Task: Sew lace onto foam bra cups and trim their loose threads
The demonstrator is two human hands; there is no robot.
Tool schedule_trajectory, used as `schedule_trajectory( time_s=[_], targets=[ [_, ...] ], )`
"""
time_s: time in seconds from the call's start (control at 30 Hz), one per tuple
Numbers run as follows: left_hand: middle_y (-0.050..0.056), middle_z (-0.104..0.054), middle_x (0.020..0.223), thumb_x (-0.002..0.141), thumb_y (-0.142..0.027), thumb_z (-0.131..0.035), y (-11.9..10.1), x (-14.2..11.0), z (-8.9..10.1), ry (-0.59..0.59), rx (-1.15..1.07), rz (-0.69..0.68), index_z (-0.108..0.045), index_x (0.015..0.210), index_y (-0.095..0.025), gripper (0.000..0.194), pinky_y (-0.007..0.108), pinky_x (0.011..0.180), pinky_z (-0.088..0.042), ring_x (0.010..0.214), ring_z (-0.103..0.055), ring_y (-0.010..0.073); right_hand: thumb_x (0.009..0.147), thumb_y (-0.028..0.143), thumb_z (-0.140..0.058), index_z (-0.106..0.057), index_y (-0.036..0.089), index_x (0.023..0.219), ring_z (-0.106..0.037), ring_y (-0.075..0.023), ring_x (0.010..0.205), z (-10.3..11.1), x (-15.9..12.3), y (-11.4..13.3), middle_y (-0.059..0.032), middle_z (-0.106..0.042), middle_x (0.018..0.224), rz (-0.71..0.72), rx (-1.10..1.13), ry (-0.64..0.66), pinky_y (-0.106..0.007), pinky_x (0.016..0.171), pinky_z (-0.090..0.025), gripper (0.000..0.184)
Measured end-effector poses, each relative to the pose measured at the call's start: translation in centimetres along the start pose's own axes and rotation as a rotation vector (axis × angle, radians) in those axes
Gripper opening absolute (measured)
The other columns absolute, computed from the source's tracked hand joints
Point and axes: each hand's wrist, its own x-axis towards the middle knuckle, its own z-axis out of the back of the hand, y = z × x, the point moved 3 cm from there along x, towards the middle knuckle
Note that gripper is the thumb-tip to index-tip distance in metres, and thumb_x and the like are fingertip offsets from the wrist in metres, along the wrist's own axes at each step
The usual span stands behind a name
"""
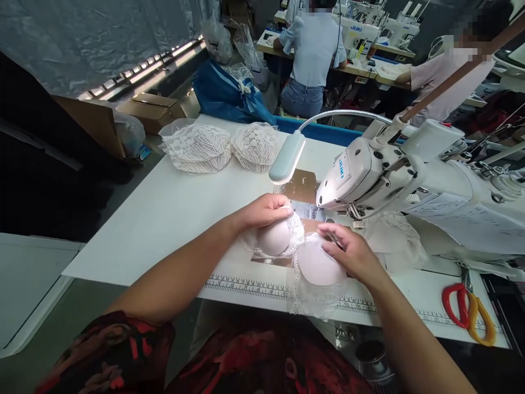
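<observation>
A white lace bra (320,265) with two smooth moulded cups lies across the sewing table's front, its lace edge hanging over the printed ruler. My left hand (266,210) pinches the upper edge of the left cup between thumb and fingers. At the right cup, my right hand (350,249) is curled, its thumb and fingertips by the cup's upper edge. A slim metal tool (337,238) shows between those fingers; its kind is hard to make out. Just beyond both hands is the head of a white sewing machine (348,169), its needle area partly hidden.
Two stacks of lace cups (200,148) sit at the table's back left. A lamp (288,157) on a bendable neck hangs over the work. Scissors (467,312) with red and yellow handles lie at right. Beyond a blue bag (229,93), two people sit at other machines.
</observation>
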Motion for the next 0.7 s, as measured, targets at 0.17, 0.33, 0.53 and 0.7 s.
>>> schedule_trajectory(
  time_s=[0.17,0.33,0.53,0.7],
  targets=[
    [-0.001,-0.053,0.074,0.084,-0.034,-0.056,-0.3,-0.2,-0.1,0.059,-0.031,-0.030,-0.055,0.078,-0.014,0.021,0.023,0.061,-0.039,0.067,-0.050,0.0106,0.085,0.040,-0.062,-0.067,0.020,0.099,-0.061,-0.0200,0.084,-3.5,2.9,1.5,-0.0034,-0.068,0.092,0.069,0.126,0.071,-0.034,0.078,-0.048,0.025],
    [0.005,-0.065,0.106,0.074,-0.019,-0.059,-0.6,-0.6,0.4,-0.023,0.282,-0.131,-0.058,0.114,-0.018,0.040,0.030,0.083,-0.046,0.095,-0.059,0.0183,0.092,0.039,-0.054,-0.059,0.019,0.080,-0.051,-0.0147,0.070,-4.4,2.9,1.0,0.0004,-0.058,0.076,0.094,0.270,0.097,-0.028,0.065,-0.041,0.023],
    [0.003,-0.065,0.088,0.078,-0.039,-0.068,-0.3,-0.2,-1.4,0.124,0.327,-0.130,-0.066,0.095,-0.016,0.029,0.026,0.068,-0.045,0.078,-0.058,0.0157,0.091,0.036,-0.055,-0.057,0.021,0.080,-0.049,-0.0144,0.071,-4.0,2.7,0.8,0.0014,-0.055,0.075,0.112,0.218,0.086,-0.028,0.066,-0.040,0.018],
    [0.003,-0.064,0.076,0.081,-0.033,-0.065,0.4,0.2,-1.8,0.245,0.085,0.004,-0.068,0.082,-0.011,0.022,0.022,0.060,-0.043,0.068,-0.056,0.0120,0.090,0.043,-0.058,-0.059,0.023,0.100,-0.056,-0.0165,0.079,-3.1,2.4,-0.1,-0.0019,-0.063,0.089,0.070,0.235,0.003,-0.030,0.071,-0.045,0.023]
  ],
)
